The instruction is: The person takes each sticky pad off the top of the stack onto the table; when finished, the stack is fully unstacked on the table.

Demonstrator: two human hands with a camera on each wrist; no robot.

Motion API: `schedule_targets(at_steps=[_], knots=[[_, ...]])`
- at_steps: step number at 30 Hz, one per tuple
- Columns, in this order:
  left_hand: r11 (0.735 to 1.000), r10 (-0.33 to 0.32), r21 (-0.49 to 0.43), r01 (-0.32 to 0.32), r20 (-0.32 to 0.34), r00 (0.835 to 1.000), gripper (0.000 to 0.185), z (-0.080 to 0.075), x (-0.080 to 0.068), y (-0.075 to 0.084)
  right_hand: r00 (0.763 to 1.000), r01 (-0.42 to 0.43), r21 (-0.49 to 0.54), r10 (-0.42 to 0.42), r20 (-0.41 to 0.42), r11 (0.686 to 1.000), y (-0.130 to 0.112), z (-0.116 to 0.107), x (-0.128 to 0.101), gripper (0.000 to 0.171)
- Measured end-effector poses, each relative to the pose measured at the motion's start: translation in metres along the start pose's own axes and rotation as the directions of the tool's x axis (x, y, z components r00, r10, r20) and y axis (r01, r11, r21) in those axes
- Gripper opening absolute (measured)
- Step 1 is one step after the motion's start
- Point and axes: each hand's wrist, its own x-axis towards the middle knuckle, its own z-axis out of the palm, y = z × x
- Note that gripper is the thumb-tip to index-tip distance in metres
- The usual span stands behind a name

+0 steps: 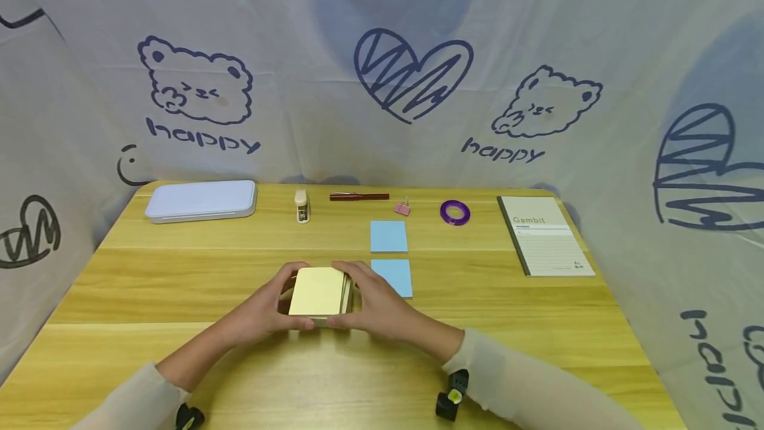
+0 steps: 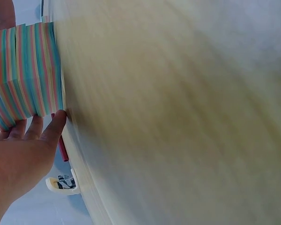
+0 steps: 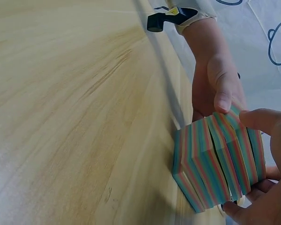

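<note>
A thick stack of sticky note pads (image 1: 319, 292) sits in front of me, with a yellow sheet on top. In the right wrist view the sides of the stack (image 3: 210, 161) show pink, green, blue and yellow stripes, and its pads are slightly out of line. My left hand (image 1: 262, 310) grips the stack from the left, thumb at the near side and fingers round the far side. From the other side my right hand (image 1: 382, 307) holds it the same way. Two blue sticky notes (image 1: 388, 236) lie just beyond and beside my right hand, the nearer partly hidden by it.
Along the back of the wooden table (image 1: 179, 284) lie a pale pencil case (image 1: 201, 201), a small white bottle (image 1: 302, 207), a dark red pen (image 1: 359, 197), a pink binder clip (image 1: 402, 207) and a purple tape roll (image 1: 455, 212). A notebook (image 1: 546, 236) lies at the right.
</note>
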Motion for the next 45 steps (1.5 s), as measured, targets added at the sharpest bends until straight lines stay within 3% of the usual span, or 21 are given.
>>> schedule_targets(at_steps=[13,20,26,38,45], knots=[[1.000,-0.004,0.003,0.004,-0.013,1.000,0.086,0.001,0.000,0.000,0.999,0.018,0.106,-0.021,0.027,0.994,0.010,-0.015,-0.005,0.087],[1.000,0.014,-0.004,-0.014,-0.010,1.000,0.083,0.001,0.001,0.000,0.999,0.002,0.224,-0.012,0.047,0.975,0.027,-0.038,-0.016,0.087],[1.000,0.013,-0.005,-0.013,-0.017,1.000,0.085,0.001,0.000,0.000,1.000,-0.005,0.253,0.000,0.017,0.967,0.052,-0.062,-0.026,0.088],[1.000,0.001,-0.012,-0.001,-0.017,1.000,0.085,0.002,0.001,-0.001,0.992,-0.090,0.255,0.110,-0.065,0.963,0.107,-0.117,-0.034,0.090],[1.000,0.001,-0.017,-0.001,-0.014,1.000,0.085,0.002,0.001,-0.002,0.964,-0.224,0.158,0.243,-0.110,0.962,0.138,-0.138,-0.033,0.096]])
